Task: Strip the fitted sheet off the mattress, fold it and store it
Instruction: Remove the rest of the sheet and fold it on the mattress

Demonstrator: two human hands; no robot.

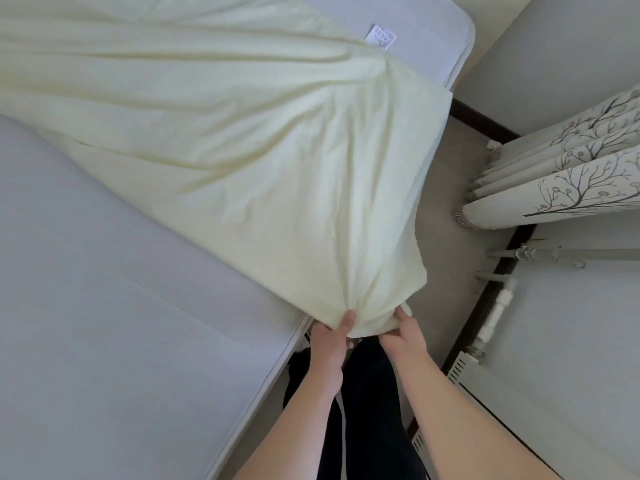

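Observation:
A pale yellow fitted sheet (242, 161) lies bunched in a diagonal band across the white mattress (104, 306), from the far left down to the near right edge. My left hand (330, 344) and my right hand (405, 337) both grip the sheet's gathered corner, close together just past the mattress's right side. The fabric fans out taut from this grip in long creases. The mattress lies bare at the lower left and at the far right corner (433, 26), where a small label (380, 37) shows.
A narrow strip of beige floor (460, 188) runs between the bed and the wall. A curtain with a tree print (571, 178) hangs at the right. Radiator pipes (498, 303) and a radiator grille (460, 368) line the right wall. My dark trouser legs (367, 410) stand beside the bed.

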